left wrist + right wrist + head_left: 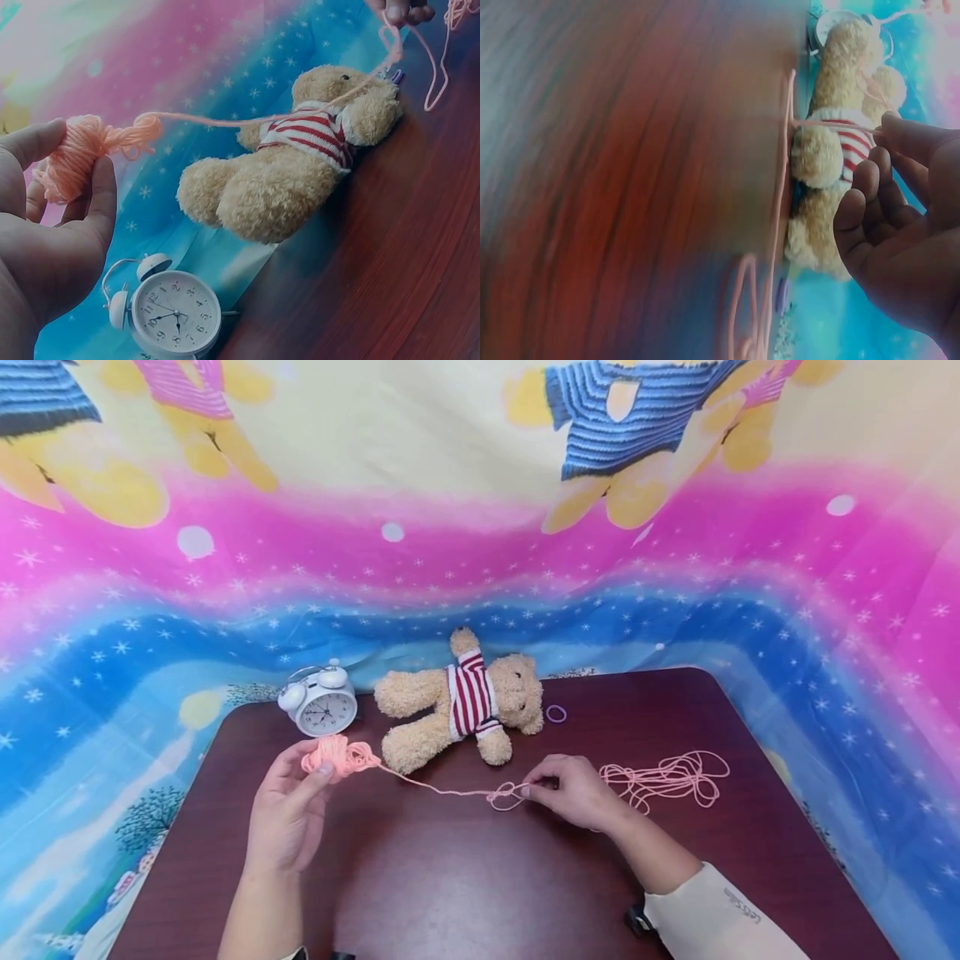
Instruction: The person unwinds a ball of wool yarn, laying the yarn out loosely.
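Note:
My left hand (288, 810) holds a small wound bundle of peach yarn (337, 758) between thumb and fingers, raised over the table's left side. From the bundle a single strand (442, 792) runs across to my right hand (573, 792). Thumb and forefinger of that hand pinch the yarn beside a small loose loop (506, 795). In the right wrist view the other fingers (866, 180) are curled inward. A loose pile of the same yarn (667, 777) lies on the table to the right of the right hand.
Behind the strand a teddy bear (471, 697) in a red-striped shirt lies on its back. A white alarm clock (326, 708) stands at the back left of the dark wooden table (420, 885). By the bear's head is a purple ring (557, 714). Printed cloth (465, 568) hangs behind.

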`<state>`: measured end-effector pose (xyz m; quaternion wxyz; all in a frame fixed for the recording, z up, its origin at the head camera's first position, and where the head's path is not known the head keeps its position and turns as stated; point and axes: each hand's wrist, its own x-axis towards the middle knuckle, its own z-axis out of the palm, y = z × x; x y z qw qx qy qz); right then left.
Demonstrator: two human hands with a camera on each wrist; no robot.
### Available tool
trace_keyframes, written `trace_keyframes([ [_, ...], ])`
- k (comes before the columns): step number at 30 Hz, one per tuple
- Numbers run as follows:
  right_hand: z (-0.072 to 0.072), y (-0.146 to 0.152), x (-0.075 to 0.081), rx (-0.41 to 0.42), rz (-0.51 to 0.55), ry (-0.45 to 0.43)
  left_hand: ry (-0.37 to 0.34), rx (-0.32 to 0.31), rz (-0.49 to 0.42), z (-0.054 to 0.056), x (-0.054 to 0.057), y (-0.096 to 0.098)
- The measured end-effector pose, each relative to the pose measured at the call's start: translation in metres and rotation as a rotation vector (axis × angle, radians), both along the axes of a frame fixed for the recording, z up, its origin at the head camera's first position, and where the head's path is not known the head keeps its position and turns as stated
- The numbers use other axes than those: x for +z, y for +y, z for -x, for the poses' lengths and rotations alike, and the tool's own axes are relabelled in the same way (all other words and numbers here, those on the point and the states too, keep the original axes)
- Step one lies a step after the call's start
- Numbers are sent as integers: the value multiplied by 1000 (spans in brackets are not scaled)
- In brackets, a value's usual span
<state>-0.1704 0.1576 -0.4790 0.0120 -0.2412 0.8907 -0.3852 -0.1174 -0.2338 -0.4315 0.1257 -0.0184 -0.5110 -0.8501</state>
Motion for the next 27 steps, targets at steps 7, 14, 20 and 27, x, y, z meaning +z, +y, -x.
trace_keyframes([
  [7,-1,24,0,-37,-15,-19,15,49,-60,-1,0,-9],
  [14,-3,44,0,-82,-47,-5,26,86,-124,-1,1,-14],
  [20,-6,62,-2,-102,-44,-7,8,136,-158,0,1,-17],
  [27,-8,89,1,-149,-99,4,24,154,-193,-1,2,-23],
])
